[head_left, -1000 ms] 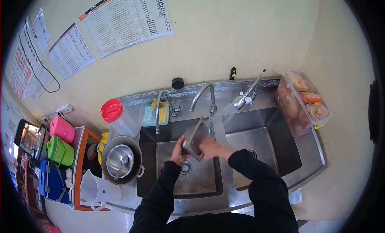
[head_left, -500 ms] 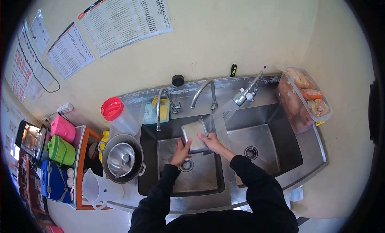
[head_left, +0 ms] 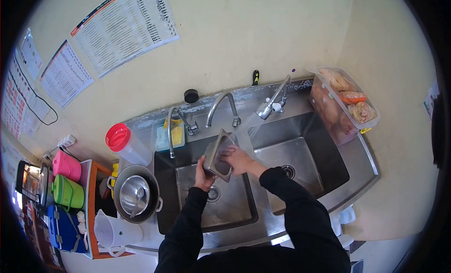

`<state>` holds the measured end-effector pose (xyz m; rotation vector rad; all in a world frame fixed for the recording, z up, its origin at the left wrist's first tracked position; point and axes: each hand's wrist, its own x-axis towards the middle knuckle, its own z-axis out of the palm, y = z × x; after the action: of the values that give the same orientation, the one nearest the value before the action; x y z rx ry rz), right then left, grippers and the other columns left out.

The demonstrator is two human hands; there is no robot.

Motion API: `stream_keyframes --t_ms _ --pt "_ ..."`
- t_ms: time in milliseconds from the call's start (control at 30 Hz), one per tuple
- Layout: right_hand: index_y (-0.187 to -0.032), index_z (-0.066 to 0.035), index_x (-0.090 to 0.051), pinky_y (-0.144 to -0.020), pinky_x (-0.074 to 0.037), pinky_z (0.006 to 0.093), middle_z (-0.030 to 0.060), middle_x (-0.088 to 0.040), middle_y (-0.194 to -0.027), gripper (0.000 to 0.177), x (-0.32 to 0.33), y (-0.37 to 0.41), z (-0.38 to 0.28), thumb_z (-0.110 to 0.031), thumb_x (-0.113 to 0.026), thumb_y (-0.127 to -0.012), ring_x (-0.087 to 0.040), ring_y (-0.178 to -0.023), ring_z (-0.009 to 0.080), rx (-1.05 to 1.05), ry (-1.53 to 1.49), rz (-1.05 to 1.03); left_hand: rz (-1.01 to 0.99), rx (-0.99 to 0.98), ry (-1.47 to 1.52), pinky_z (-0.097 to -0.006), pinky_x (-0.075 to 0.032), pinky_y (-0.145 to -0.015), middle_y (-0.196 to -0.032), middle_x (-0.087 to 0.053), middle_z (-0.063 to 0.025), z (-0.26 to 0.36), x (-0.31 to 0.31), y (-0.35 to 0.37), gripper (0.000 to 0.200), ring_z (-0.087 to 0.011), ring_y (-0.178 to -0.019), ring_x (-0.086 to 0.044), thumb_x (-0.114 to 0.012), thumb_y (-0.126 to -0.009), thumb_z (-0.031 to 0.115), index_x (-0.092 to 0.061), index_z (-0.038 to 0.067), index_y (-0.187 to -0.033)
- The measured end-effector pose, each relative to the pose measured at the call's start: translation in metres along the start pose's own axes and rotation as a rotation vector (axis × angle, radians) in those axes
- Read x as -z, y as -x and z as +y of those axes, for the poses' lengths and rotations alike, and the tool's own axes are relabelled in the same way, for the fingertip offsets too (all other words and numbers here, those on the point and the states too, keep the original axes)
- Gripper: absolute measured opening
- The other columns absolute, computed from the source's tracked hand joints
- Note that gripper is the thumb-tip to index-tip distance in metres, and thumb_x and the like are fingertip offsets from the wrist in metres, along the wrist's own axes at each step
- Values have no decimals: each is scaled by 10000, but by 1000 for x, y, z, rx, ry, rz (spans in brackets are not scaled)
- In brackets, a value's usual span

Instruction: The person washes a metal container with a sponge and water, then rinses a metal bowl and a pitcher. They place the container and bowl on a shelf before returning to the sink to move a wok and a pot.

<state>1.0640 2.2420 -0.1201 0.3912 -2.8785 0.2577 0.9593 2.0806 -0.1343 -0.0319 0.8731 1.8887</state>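
A rectangular metal pan (head_left: 220, 153) is tilted on its side over the left sink basin (head_left: 230, 202), its opening facing right. My left hand (head_left: 204, 175) grips its lower left side, fingers wrapped round the outside. My right hand (head_left: 236, 160) reaches into the opening with its fingers against the inner surface; whether it holds anything is hidden. Water sprays from the right-hand faucet head (head_left: 264, 110), just to the right of the pan.
Left of the sink are a large pot (head_left: 153, 205) with a metal bowl and ladle, a clear pitcher (head_left: 117, 230) and a red-rimmed container (head_left: 118, 137). A sponge tray (head_left: 162, 138) sits behind. A tub of bagged food (head_left: 331, 113) stands right.
The pan has turned from lying fairly flat to a tilt with its opening to the right. My right hand has moved from its edge to inside it. The whole view has shifted.
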Motion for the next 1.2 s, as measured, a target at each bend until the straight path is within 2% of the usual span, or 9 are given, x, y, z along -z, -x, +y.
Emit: stream_keyframes --t_ms 233,333,433,567,667,800,933,1033,1200 --pt "-1039 15 -586 -954 -379 413 189 -588 -1059 538 -10 -26 43 -290 -681 -605 -530 -1068 328 178 -45 179 17 21 -168 -392 -512 -645 -1048 -585 -68 32 -14 8 484 -213 -908 -593 -491 -839 496 -521 126 -1150" --pt "-1024 28 -584 -929 -403 422 187 -599 -1019 525 37 -34 -7 -266 -683 -600 -540 -1048 332 -159 1 -504 21 54 -187 -387 -515 -625 -1030 -589 -62 33 -13 4 482 -211 -894 -596 -490 -836 502 -524 131 -1141" --pt "-1024 -1 -592 -904 -422 424 185 -603 -998 517 14 -13 -14 -263 -683 -588 -557 -1016 335 265 -283 -7 81 130 -200 -365 -515 -593 -996 -596 -53 29 -11 6 474 -208 -852 -604 -493 -832 502 -528 136 -1130" --pt "-1059 -38 -590 -849 -449 422 195 -613 -983 415 -20 2 53 -258 -672 -716 -572 -966 355 146 -143 -24 62 160 -312 -379 -516 -642 -930 -600 -52 21 -14 15 558 -229 -795 -606 -459 -829 584 -530 115 -1122" --pt "-1072 -44 -588 -798 -467 375 204 -609 -997 341 8 10 7 -269 -630 -819 -603 -938 290 -144 -328 -20 -337 369 -242 -418 -513 -755 -1057 -560 -79 39 29 7 679 -255 -855 -603 -426 -827 637 -470 73 -1202" --pt "-1094 -61 -576 -720 -488 317 126 -628 -997 385 10 -6 -13 -385 -535 -889 -614 -852 145 -694 -886 110 81 -214 -612 -452 -519 -779 -1264 -371 -154 2 -22 35 709 -274 -941 -578 -481 -860 544 -325 12 -1301" --pt "-1166 -102 -541 -765 -490 326 65 -618 -1040 432 -20 -17 -16 -408 -548 -861 -619 -859 188 -990 -2109 298 232 -308 -448 -452 -552 -665 -1134 -512 -154 -28 -27 31 576 -288 -954 -586 -610 -834 394 -382 18 -1206" --pt "-1167 -80 -538 -835 -463 348 96 -610 -1056 462 -35 -6 -57 -403 -581 -840 -605 -937 243 -838 -1994 441 229 -252 -426 -444 -549 -667 -1047 -559 -142 -20 -20 27 543 -276 -939 -593 -575 -849 409 -424 7 -1182" --pt "-1116 -50 -566 -912 -411 389 161 -611 -1008 547 -27 20 -18 -356 -683 -677 -552 -1039 307 -2 -311 -46 38 93 -141 -313 -487 -502 -973 -610 -72 -5 -2 16 506 -215 -737 -614 -404 -880 496 -518 87 -1155"
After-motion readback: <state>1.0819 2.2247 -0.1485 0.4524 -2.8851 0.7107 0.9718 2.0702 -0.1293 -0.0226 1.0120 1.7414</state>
